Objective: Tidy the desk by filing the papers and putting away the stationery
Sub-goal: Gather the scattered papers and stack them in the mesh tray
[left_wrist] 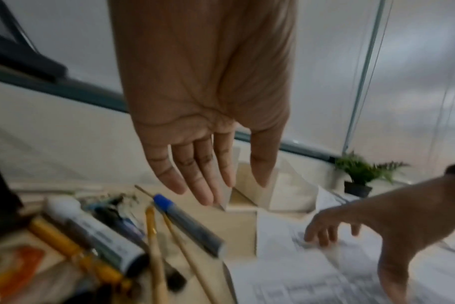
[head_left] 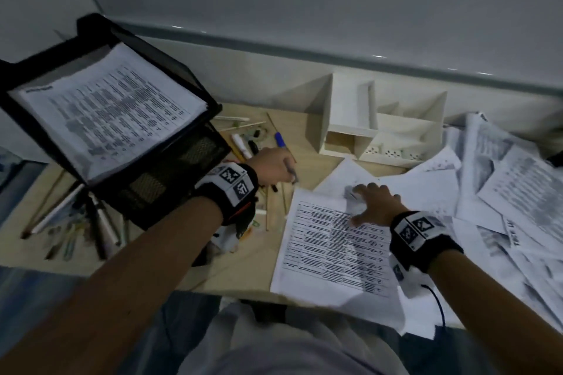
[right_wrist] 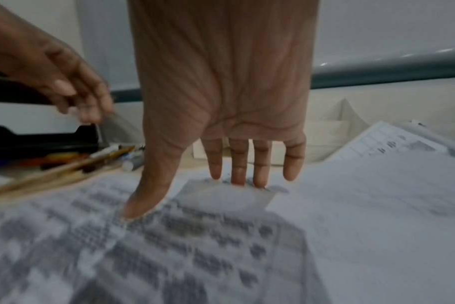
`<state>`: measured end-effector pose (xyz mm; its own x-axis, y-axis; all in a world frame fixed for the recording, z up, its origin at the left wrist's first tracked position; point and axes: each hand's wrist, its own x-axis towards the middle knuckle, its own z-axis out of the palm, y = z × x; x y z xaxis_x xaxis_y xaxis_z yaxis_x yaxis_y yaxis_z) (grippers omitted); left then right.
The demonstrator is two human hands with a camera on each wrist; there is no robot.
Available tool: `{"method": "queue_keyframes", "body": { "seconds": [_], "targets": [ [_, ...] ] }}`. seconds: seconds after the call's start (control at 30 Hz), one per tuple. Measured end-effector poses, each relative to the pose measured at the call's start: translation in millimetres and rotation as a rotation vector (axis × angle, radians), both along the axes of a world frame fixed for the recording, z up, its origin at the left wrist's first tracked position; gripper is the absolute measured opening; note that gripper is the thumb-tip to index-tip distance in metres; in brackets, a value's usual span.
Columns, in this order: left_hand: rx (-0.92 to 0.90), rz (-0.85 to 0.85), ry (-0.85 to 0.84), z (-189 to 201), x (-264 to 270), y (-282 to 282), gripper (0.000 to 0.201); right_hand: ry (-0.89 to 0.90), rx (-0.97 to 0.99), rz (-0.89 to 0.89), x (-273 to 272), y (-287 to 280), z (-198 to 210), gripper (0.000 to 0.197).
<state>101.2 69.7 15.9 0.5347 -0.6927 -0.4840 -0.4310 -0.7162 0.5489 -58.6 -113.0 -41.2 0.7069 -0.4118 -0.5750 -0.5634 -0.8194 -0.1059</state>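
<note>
A printed sheet [head_left: 332, 250] [right_wrist: 169, 236] lies on top of loose papers at the desk's front. My right hand [head_left: 374, 204] [right_wrist: 237, 160] presses on it with spread, straight fingers. Its fingertips touch a folded-over corner [right_wrist: 229, 195] and its thumb rests on the print. My left hand [head_left: 275, 166] [left_wrist: 221, 164] hovers with straight fingers above scattered pens and pencils [head_left: 243, 143] [left_wrist: 153, 242], including a blue-capped marker [head_left: 280, 140] [left_wrist: 187, 224]. It holds nothing. A black mesh tray [head_left: 182, 167] at the left holds a stack of printed papers [head_left: 109, 106].
A white desk organizer [head_left: 380, 131] [left_wrist: 247, 197] stands against the back wall. A heap of loose papers [head_left: 502, 186] covers the right side. More pens and brushes [head_left: 76, 222] lie left of the tray. A small potted plant [left_wrist: 361, 174] sits at the back right.
</note>
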Motion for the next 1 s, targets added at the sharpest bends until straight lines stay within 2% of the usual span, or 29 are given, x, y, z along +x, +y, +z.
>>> {"method": "queue_keyframes", "body": {
  "seconds": [0.1, 0.2, 0.27, 0.37, 0.4, 0.5, 0.6, 0.67, 0.73, 0.83, 0.9, 0.93, 1.0],
  "targets": [
    [0.093, -0.109, 0.032, -33.3, -21.4, -25.4, 0.057, -0.01, 0.009, 0.056, -18.7, -0.5, -13.8, 0.078],
    [0.222, -0.242, -0.14, -57.3, -40.7, -46.2, 0.078, -0.032, 0.041, 0.093, -25.1, -7.4, -19.5, 0.056],
    [0.241, -0.197, -0.188, -70.2, -49.5, -55.2, 0.093, -0.093, -0.017, 0.053, -30.1, -19.7, -17.1, 0.039],
    [0.239, -0.051, -0.193, -86.0, -57.9, -62.2, 0.112, -0.168, -0.131, -0.16, -45.0, -46.6, -16.9, 0.034],
    [0.259, -0.033, -0.223, -88.8, -61.2, -64.3, 0.11, -0.19, -0.127, -0.245, -50.7, -54.0, -19.0, 0.034],
    [0.308, -0.022, -0.31, -93.6, -70.1, -72.0, 0.084, -0.286, 0.015, -0.388, -61.9, -59.8, -24.7, 0.045],
    [0.262, 0.026, -0.23, -95.1, -70.2, -79.7, 0.054, -0.343, 0.254, -0.466, -65.4, -59.5, -28.0, 0.056],
    [0.18, 0.073, -0.199, -94.0, -68.3, -82.5, 0.043, -0.352, 0.241, -0.443, -70.2, -64.5, -25.8, 0.034],
    [0.035, 0.195, -0.221, -91.7, -68.9, -85.3, 0.041, -0.412, 0.146, -0.491, -78.7, -74.1, -17.9, 0.014],
    [-0.125, 0.37, -0.163, -83.5, -72.2, -93.0, 0.038, -0.398, -0.06, -0.698, -103.8, -89.3, -8.7, 0.029],
    [-0.048, 0.359, -0.045, -78.6, -73.8, -100.9, 0.031, -0.386, -0.074, -0.887, -122.0, -93.1, -8.7, 0.038],
    [0.014, 0.324, 0.015, -75.1, -76.7, -104.3, 0.034, -0.398, -0.043, -0.982, -129.2, -91.6, -10.8, 0.044],
    [0.112, 0.257, 0.124, -69.0, -86.6, -110.3, 0.056, -0.428, 0.022, -1.09, -135.7, -85.7, -18.5, 0.056]
  ]
}}
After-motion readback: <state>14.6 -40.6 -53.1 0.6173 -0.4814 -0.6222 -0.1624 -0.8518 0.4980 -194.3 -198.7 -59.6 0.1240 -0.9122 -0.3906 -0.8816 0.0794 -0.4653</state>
